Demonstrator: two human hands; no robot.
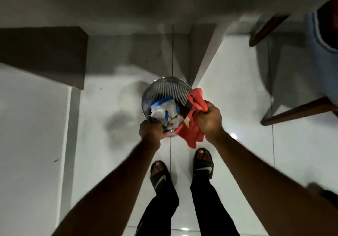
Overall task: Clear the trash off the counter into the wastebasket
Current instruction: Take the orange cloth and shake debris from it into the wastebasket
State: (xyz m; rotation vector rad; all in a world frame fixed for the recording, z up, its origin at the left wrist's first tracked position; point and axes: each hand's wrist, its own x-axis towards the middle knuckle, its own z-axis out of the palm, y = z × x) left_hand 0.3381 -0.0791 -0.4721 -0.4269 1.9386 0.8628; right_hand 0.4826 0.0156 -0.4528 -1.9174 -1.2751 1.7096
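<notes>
- Trash (165, 112) fills the wastebasket (164, 87): crumpled white paper and bits of blue, heaped near the rim.
- From the head view, the wastebasket is a round silver bin with a slotted wall, seen from straight above, over the white tiled floor (234, 93), just in front of the person's feet.
- At the near rim of the bin, the left hand (150, 131) has its fingers curled over the edge, thumb outside, gripping the metal.
- On the bin's right side, the right hand (208, 120) is closed into a fist around a red cloth (192, 133); one end of the cloth sticks up beyond the knuckles over the rim, and the rest hangs down below the hand, against the outside of the bin.
- Both bare forearms reach forward and down from the bottom corners of the view.
- Black sandals (204, 164) and dark trousers show below the bin.
- Dark wooden furniture legs (300, 110) stand off to the right, well apart from the bin.
- A grey ledge (43, 54) runs along the upper left; the picture is blurred there.
</notes>
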